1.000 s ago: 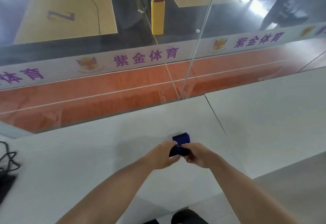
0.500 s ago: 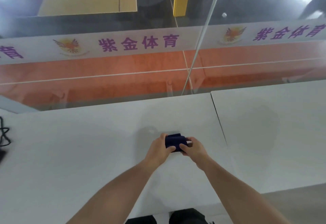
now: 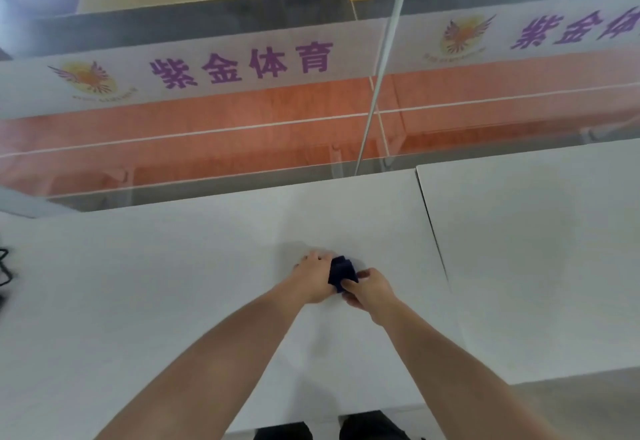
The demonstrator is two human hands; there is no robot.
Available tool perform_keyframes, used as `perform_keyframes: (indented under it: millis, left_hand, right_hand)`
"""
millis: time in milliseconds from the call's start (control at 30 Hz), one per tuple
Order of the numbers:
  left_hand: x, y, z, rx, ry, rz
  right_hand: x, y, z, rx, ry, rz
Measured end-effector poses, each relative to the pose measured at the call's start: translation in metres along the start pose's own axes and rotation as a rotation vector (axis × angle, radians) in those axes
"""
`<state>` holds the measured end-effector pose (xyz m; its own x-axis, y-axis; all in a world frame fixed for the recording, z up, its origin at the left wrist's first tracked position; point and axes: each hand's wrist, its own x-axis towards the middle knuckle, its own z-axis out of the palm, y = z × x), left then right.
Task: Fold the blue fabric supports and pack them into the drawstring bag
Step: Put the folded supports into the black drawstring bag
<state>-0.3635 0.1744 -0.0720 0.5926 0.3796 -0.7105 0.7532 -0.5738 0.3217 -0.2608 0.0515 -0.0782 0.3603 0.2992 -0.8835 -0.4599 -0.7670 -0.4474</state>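
Observation:
A small folded dark blue fabric support [image 3: 341, 271] sits low over the white table [image 3: 173, 284], pinched between both hands. My left hand [image 3: 313, 278] grips its left side with fingers curled around it. From the near right, my right hand [image 3: 369, 289] holds its lower corner. Most of the fabric is hidden by my fingers. No drawstring bag is in view.
A glass wall with a white banner [image 3: 242, 65] of purple characters rises just beyond the table's far edge. A seam [image 3: 431, 225] separates this table from a second white table [image 3: 536, 249] on the right. Black cables [image 3: 5, 266] lie at the left edge.
The fabric bundle has been turned and squeezed smaller between my hands, which stay close together. The camera has tilted downward.

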Motion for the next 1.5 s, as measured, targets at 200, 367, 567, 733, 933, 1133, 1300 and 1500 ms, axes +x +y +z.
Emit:
perform_keyframes:
  millis: [200,367,567,733,933,1133,1300,1500]
  left_hand:
    - [-0.022,-0.013,0.017,0.098,0.119,-0.052]
    - [-0.055,-0.056,0.017,-0.078,0.166,-0.002]
    - [-0.128,-0.143,0.002,-0.266,0.168,0.095]
    - [-0.224,-0.255,0.0,-0.365,0.28,0.083]
    - [-0.356,-0.399,0.005,-0.556,0.475,-0.049]
    - [-0.431,-0.5,0.008,-0.666,0.628,-0.177]
    - [-0.446,-0.574,0.013,-0.64,0.798,-0.391]
    - [-0.448,-0.656,0.001,-0.485,0.81,-0.62]
  right_hand:
    - [-0.01,-0.007,0.011,-0.459,-0.126,-0.186]
    - [-0.035,-0.014,0.029,-0.702,-0.203,-0.45]
    - [-0.077,-0.024,0.113,-0.992,-0.313,-0.566]
    - [-0.13,-0.024,0.238,-1.129,-0.327,-0.672]
    - [-0.196,-0.013,0.408,-1.18,-0.427,-0.743]
    - [-0.24,-0.01,0.545,-1.202,-0.517,-0.722]
    - [-0.24,-0.02,0.628,-1.065,-0.466,-0.634]
    - [-0.219,-0.052,0.739,-0.834,-0.479,-0.55]
